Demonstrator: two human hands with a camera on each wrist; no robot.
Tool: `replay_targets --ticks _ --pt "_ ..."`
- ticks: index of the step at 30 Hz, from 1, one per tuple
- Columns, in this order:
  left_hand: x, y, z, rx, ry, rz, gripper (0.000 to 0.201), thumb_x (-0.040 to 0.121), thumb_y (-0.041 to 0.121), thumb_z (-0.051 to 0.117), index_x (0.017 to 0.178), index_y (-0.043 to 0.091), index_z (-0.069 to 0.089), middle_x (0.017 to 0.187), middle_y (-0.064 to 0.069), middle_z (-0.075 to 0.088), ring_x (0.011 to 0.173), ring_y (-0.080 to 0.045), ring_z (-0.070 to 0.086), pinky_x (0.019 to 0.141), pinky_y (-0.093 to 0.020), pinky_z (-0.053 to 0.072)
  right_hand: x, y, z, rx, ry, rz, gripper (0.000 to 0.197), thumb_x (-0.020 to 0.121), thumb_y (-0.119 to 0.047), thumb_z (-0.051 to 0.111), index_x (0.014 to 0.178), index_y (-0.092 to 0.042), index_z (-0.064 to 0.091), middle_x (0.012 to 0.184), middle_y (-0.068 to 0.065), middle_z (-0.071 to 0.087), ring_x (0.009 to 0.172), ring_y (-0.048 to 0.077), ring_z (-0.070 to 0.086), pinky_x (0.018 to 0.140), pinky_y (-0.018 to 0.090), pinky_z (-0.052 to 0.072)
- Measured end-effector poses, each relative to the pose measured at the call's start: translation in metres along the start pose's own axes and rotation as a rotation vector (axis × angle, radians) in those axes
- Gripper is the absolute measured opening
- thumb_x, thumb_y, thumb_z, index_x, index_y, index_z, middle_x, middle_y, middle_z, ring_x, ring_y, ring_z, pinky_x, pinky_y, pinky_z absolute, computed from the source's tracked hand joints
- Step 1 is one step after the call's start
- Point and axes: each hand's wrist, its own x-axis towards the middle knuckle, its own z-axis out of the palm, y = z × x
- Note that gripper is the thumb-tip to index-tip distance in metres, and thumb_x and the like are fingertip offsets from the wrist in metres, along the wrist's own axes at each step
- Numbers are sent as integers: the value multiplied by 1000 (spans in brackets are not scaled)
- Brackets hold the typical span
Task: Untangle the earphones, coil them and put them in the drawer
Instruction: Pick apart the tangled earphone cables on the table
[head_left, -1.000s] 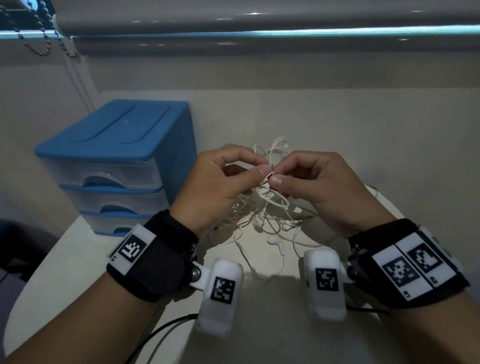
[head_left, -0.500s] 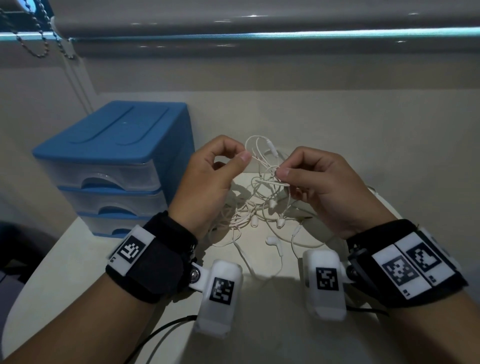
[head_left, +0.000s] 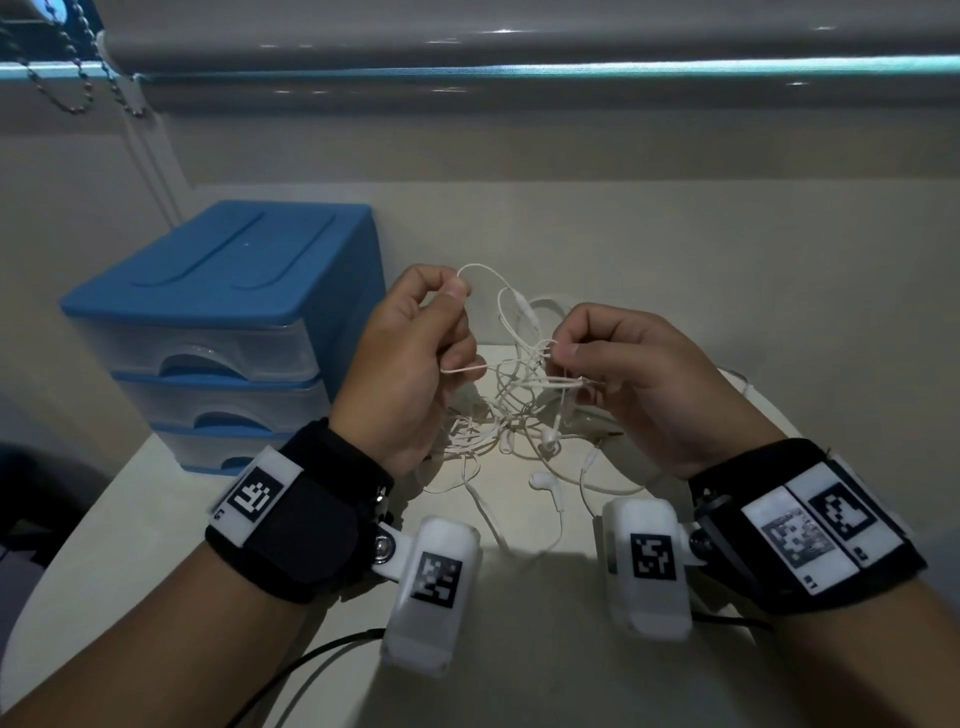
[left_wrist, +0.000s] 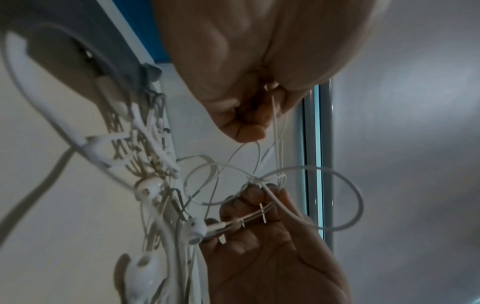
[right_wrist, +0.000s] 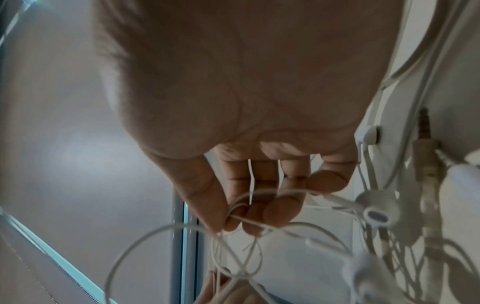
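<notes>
Tangled white earphones (head_left: 511, 400) hang between both hands above a pale table (head_left: 156, 519). My left hand (head_left: 415, 358) pinches a thin wire loop between thumb and forefinger, raised at the left. My right hand (head_left: 618, 374) pinches a knot of wires at thumb tip and forefinger, with more strands under its curled fingers. An earbud (head_left: 540, 480) lies on the table below. In the left wrist view the left hand (left_wrist: 249, 115) holds a strand above the knot (left_wrist: 255, 180). In the right wrist view the right hand (right_wrist: 233, 205) pinches the wire; an earbud (right_wrist: 376, 207) dangles beside it.
A blue three-drawer plastic unit (head_left: 218, 332) stands at the table's left, all drawers closed. A wall and a window blind (head_left: 519, 52) rise behind. A thicker white cable (head_left: 737, 384) and an audio jack (right_wrist: 423, 131) lie near the right hand. Black camera cords (head_left: 311, 660) trail near my left forearm.
My hands have moved apart. The left hand has lifted up and to the left, drawing a wire loop out of the tangle, while the right hand keeps its pinch on the knot.
</notes>
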Motion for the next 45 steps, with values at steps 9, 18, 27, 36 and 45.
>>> replay_targets --ticks 9,18,27,36,45 --pt "-5 4 -5 256 -129 -81 18 94 30 67 96 13 65 53 8 28 39 -7 21 37 -17 22 0 -2 0 79 70 29 14 89 5 52 77 0 57 69 14 57 57 16 56 53 22 45" --pt "-5 -1 -9 404 -238 -178 13 93 18 70 82 10 70 54 -2 38 41 -11 26 41 -18 21 2 -3 -7 156 111 67 15 87 -2 55 72 -5 54 63 13 48 53 22 44 46 27 35" --pt "-5 1 -1 186 -30 -112 22 105 21 48 87 14 60 86 -12 58 65 -16 49 57 -31 35 0 -1 -5 214 50 137 13 87 -4 44 77 -12 47 68 9 47 54 17 29 64 42 5" --pt "-2 7 1 -22 -2 -80 14 106 15 49 100 6 58 92 -10 77 67 -9 69 55 -17 51 -1 -3 -2 27 4 -5 4 73 -9 53 74 -6 51 68 11 42 58 14 37 52 28 23" --pt "-1 4 3 13 58 -96 14 106 11 50 95 5 57 94 -17 76 68 -8 73 55 -13 53 -4 -4 4 -81 -136 -88 6 74 -1 51 69 -4 53 57 -2 45 55 12 35 52 26 26"
